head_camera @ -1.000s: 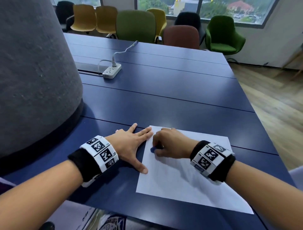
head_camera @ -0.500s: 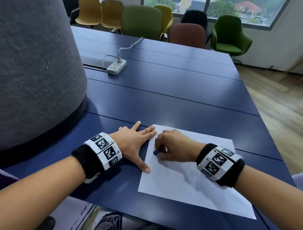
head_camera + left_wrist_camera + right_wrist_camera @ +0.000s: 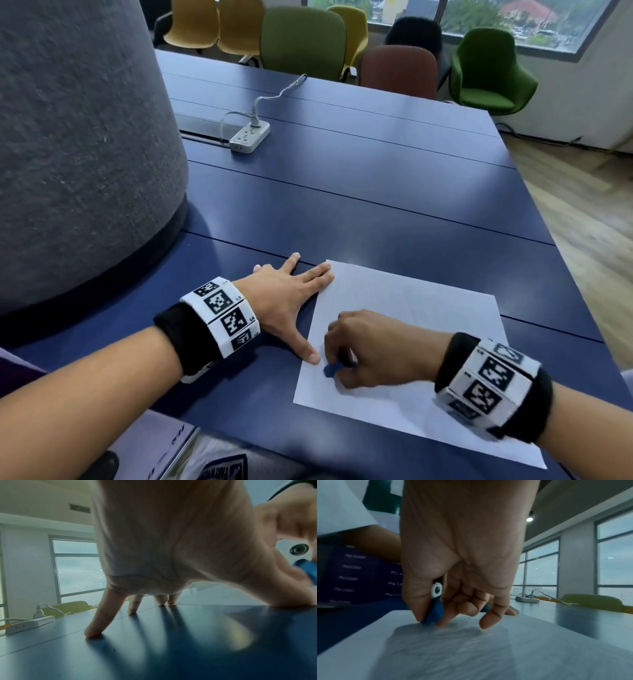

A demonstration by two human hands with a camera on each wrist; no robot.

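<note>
A white sheet of paper (image 3: 411, 342) lies on the dark blue table (image 3: 376, 212), near its front edge. My right hand (image 3: 363, 346) pinches a small blue eraser (image 3: 331, 370) between thumb and curled fingers and presses it on the paper's left part; the right wrist view shows the blue eraser (image 3: 435, 613) touching the sheet (image 3: 488, 649). My left hand (image 3: 291, 298) lies flat with fingers spread, fingertips and thumb at the paper's left edge. Seen from the left wrist, its fingers (image 3: 101, 616) press the tabletop (image 3: 154, 649).
A large grey felt-covered column (image 3: 75, 137) rises at the left, close to my left arm. A white power strip (image 3: 249, 137) with a cable lies further back on the table. Coloured chairs (image 3: 303, 41) line the far edge. The table's right edge drops to wooden floor (image 3: 582, 222).
My right hand with the eraser has slid down the paper toward me, from beside my left fingertips to beside my left thumb. The left hand has stayed put. The head view shifted slightly.
</note>
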